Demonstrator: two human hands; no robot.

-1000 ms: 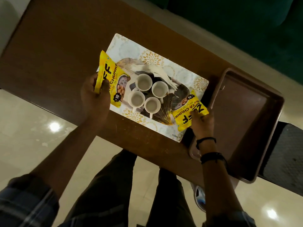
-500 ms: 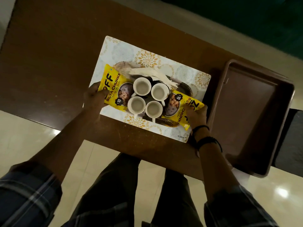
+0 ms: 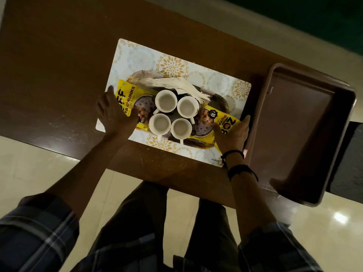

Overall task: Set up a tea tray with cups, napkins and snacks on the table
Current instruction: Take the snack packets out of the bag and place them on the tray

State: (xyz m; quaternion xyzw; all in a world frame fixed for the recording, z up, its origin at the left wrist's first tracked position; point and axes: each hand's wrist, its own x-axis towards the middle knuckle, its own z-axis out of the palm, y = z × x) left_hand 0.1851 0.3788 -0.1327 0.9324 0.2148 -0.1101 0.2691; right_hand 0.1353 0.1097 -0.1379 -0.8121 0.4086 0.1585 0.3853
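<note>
From the head camera, looking down, 4 white cups (image 3: 166, 101) are standing in a tight cluster on a dark gold-patterned plate (image 3: 198, 143), which is sitting on a floral placemat (image 3: 172, 65) on the brown table (image 3: 59, 65). A fan of white napkins (image 3: 176, 86) is lying along the far side of the cups, touching the plate. The left hand (image 3: 114, 114) is spreading wide and pressing down on the left snack packet (image 3: 127, 99), a yellow pack lying just beside the cups with its outer end over the placemat. The right hand (image 3: 232, 134), fingers stretched out flat, is resting on the right snack packet (image 3: 222, 122), which is lying against the cups on the opposite side. Dark wristbands (image 3: 235, 165) are circling the right wrist. A brown tray (image 3: 294, 124) is sitting just beside the placemat at the right, overhanging the table's near edge
</note>
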